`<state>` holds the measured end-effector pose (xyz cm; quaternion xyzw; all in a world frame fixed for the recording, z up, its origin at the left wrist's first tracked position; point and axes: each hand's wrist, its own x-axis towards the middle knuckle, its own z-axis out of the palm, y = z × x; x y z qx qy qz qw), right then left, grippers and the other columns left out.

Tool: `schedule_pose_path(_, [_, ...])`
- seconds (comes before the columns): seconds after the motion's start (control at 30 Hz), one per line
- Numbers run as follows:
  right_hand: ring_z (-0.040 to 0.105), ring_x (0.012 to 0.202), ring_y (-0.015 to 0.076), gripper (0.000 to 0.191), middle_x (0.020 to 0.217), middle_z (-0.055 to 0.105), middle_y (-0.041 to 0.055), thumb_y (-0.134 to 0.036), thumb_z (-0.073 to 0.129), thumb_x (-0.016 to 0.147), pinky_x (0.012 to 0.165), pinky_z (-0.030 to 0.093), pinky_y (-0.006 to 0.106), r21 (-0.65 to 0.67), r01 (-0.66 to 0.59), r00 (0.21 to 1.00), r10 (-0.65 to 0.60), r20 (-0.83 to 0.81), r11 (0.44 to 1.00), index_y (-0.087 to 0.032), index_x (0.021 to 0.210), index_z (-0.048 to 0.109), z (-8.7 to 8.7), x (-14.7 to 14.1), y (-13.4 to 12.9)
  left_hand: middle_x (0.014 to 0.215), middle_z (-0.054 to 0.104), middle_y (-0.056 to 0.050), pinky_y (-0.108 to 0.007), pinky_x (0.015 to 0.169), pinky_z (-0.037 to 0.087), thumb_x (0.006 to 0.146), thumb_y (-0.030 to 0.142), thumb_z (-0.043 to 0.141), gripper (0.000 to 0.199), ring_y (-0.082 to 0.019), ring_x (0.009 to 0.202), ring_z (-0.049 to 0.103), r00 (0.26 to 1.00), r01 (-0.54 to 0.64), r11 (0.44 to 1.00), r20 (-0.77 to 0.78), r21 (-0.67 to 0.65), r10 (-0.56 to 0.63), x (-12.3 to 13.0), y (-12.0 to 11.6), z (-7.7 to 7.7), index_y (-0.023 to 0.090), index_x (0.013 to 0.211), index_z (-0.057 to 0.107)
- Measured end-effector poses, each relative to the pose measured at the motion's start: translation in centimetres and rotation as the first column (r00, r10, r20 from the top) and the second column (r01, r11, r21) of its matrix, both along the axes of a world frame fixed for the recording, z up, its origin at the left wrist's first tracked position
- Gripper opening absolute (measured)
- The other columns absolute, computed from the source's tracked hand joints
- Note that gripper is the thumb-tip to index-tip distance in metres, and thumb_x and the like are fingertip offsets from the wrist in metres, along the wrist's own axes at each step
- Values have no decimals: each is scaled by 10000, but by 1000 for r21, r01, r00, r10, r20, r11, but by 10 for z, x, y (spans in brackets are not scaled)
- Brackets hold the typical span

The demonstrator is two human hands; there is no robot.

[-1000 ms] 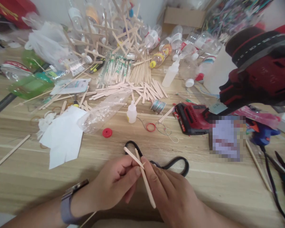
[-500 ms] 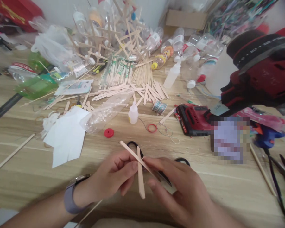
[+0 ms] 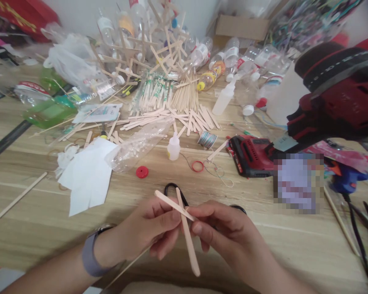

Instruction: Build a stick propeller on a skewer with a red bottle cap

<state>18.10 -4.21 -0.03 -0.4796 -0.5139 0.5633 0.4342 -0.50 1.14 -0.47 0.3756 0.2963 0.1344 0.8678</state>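
Two flat wooden sticks cross in an X at the front middle of the table. The upper stick (image 3: 168, 200) slants down to the right, over the longer lower stick (image 3: 190, 245). My left hand (image 3: 159, 224) pinches them from the left near the crossing. With thumb and forefinger, my right hand (image 3: 217, 228) grips the right end of the upper stick. Behind my hands lie black-handled scissors (image 3: 171, 185), mostly covered by them. A thin strand runs down to the left below my left hand.
White paper (image 3: 90, 179) and a clear plastic piece (image 3: 138, 147) lie left of centre. Nearby are a red disc (image 3: 142, 172) and a small glue bottle (image 3: 173, 148). A red power tool (image 3: 254, 157) stands at the right. Loose sticks (image 3: 150, 119) and bottles fill the back.
My right thumb and forefinger have closed on the upper stick's end. The lower stick's near end has swung right, and the upper stick lies flatter.
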Motion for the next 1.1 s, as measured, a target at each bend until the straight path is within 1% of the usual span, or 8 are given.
schedule_pose_path(0.2, [660,711,110,98,767,708,-4,-316,722,828,649,535,234,7,-53,990,53,-129,999,-239,882,750,3,7,12,390,427,87,-203,376,171,732,581,697,423,-47,332,267,1000,14,992,10,-129,-12,5,-3,10,179,781,579])
schedule_pose_path(0.33, [652,714,102,72,779,691,-5,-281,711,841,630,533,234,102,-65,986,80,-145,993,-242,885,752,1,10,17,404,442,86,-199,378,169,767,528,684,360,-42,336,277,1000,27,988,2,-155,-27,6,-3,13,178,785,604])
schedule_pose_path(0.43, [655,704,107,79,794,683,4,-282,687,861,613,544,247,151,-65,986,87,-145,986,-228,887,739,-1,9,19,416,446,82,-195,386,215,770,478,692,321,-44,345,311,1000,24,986,-16,-166,-27,5,-2,12,169,769,604])
schedule_pose_path(0.6, [655,712,118,138,776,689,22,-324,664,878,614,550,252,251,-54,995,72,-65,966,-199,852,716,-6,7,21,411,420,82,-189,374,227,743,439,712,297,-42,335,292,1000,10,977,-25,-212,-16,5,-1,6,167,725,593])
schedule_pose_path(0.73, [657,708,123,158,768,688,19,-344,649,885,609,558,256,296,-25,997,44,-57,955,-204,842,708,-10,4,22,421,412,83,-176,365,220,731,431,725,300,-36,335,277,1000,4,969,-18,-246,-9,5,0,3,167,718,583])
schedule_pose_path(0.97, [675,749,115,90,818,724,20,-259,655,887,652,563,239,334,-31,997,51,-52,942,-233,927,731,-11,3,24,431,446,73,-180,381,220,758,489,698,347,-41,340,311,999,14,986,-32,-168,-20,3,4,8,170,736,563])
schedule_pose_path(1.03, [695,799,123,138,890,746,33,-230,620,912,680,571,245,353,-65,998,68,6,933,-245,997,727,-10,5,25,430,425,81,-187,381,199,757,479,702,338,-40,345,274,1000,1,985,-29,-175,-6,2,6,11,171,746,564])
schedule_pose_path(1.1, [705,880,135,232,993,752,54,-170,551,945,736,573,262,378,-116,986,60,157,918,-243,1116,691,-7,11,28,437,406,87,-193,384,183,765,468,693,321,-42,361,245,999,-26,985,-35,-172,20,0,7,14,171,757,572])
